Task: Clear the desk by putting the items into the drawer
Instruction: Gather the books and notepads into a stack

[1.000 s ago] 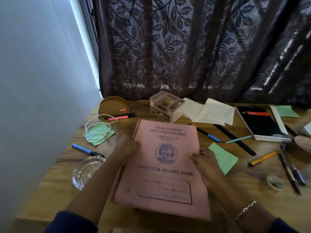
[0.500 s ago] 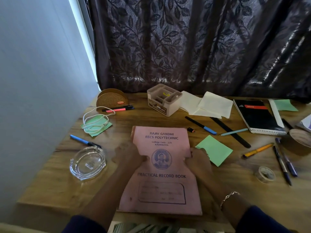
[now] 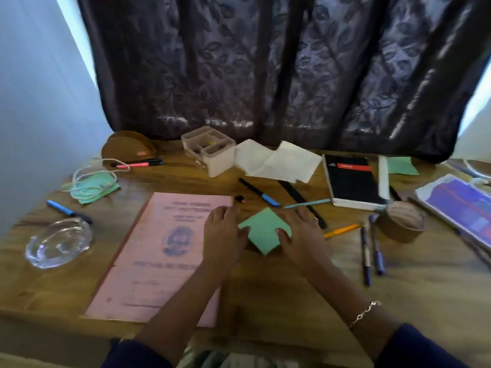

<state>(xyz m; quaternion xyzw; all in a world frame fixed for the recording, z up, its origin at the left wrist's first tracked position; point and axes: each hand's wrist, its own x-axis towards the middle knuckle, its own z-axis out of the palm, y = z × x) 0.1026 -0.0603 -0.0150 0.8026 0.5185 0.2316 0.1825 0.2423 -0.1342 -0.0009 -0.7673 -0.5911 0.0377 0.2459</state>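
**One head-worn view over the desk**

A single wide-angle camera sat on the person's head and looked forward and down across the wooden desk. It faced the dark leaf-patterned curtain at the desk's far edge, with a pale wall at the frame's left. Both forearms entered from the bottom edge, close to the lens. The frame was blurred, and no second view shared the scene.

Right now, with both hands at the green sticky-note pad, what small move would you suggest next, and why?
Probably close both hands on the green sticky-note pad and lift it. The left hand and right hand already touch its two sides, thumbs on its edges, but it lies on the desk. The pink record book lies flat beside it.
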